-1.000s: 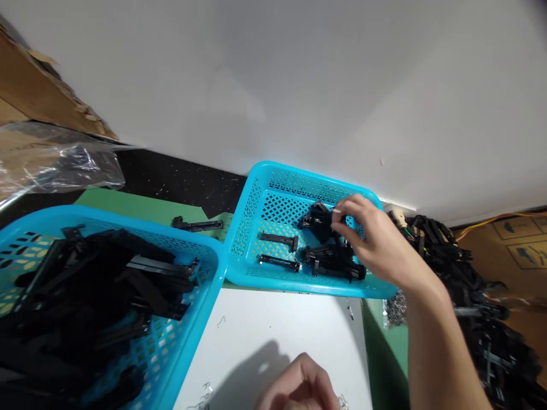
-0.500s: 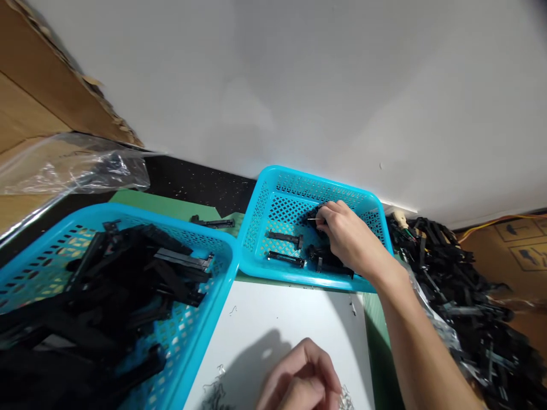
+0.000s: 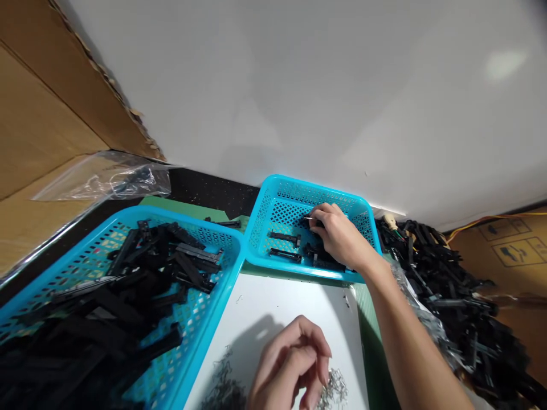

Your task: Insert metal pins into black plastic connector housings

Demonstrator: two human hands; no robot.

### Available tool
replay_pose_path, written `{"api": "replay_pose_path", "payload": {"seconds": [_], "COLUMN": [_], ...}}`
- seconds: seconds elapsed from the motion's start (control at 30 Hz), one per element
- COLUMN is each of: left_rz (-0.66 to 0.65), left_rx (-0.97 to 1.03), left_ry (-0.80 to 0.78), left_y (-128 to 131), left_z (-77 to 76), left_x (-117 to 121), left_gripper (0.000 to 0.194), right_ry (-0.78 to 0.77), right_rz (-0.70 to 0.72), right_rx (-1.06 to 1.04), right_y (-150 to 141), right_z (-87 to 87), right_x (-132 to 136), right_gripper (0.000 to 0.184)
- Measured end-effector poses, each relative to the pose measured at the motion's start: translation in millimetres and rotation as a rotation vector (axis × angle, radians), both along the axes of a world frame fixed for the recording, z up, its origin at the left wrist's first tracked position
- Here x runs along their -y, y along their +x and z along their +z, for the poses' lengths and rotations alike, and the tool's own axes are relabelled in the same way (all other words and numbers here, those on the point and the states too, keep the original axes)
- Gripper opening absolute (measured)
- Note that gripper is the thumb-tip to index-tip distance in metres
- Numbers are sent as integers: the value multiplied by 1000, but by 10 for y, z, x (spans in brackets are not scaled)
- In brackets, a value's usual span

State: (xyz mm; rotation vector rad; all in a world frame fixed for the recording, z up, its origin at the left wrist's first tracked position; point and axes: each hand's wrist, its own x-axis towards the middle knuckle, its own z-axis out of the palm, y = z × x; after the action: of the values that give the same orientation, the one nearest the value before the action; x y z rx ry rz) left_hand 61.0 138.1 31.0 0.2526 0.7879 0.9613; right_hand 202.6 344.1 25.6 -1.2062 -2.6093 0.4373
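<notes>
My right hand reaches into the small blue basket, its fingers pinched together among black plastic parts. A thin, pale, metal-looking sliver sticks out at its fingertips; the rest is hidden by the hand. Two slim black parts lie apart on the basket's left side, the upper black part and the lower black part. Low over the white board, my left hand is curled with thumb against fingers; what it may hold is hidden. Beside it lies a pile of small bent wire pieces.
A larger blue basket at left holds many black parts. More wire pieces lie on the board in shadow. Black parts heap up at right beside a cardboard box. A white wall stands behind.
The view has shifted a little, showing more of the left hand and the wire pile. The right hand stays in the small basket, still pinched.
</notes>
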Motion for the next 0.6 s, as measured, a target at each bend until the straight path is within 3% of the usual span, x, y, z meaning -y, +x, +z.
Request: {"api": "replay_pose_path", "payload": {"seconds": [0.27, 0.6], "left_rz": [-16, -25], "left_rx": [-32, 20], "left_ry": [29, -18], "left_y": [-9, -12], "left_z": [33, -46], "left_x": [7, 12], "left_gripper": [14, 17], "right_ry": [1, -125], "right_rz": [-15, -1], "right_rx": [69, -92], "right_y": [-37, 85], "right_z": [11, 146], "right_x": [8, 164], "right_gripper": [23, 17]}}
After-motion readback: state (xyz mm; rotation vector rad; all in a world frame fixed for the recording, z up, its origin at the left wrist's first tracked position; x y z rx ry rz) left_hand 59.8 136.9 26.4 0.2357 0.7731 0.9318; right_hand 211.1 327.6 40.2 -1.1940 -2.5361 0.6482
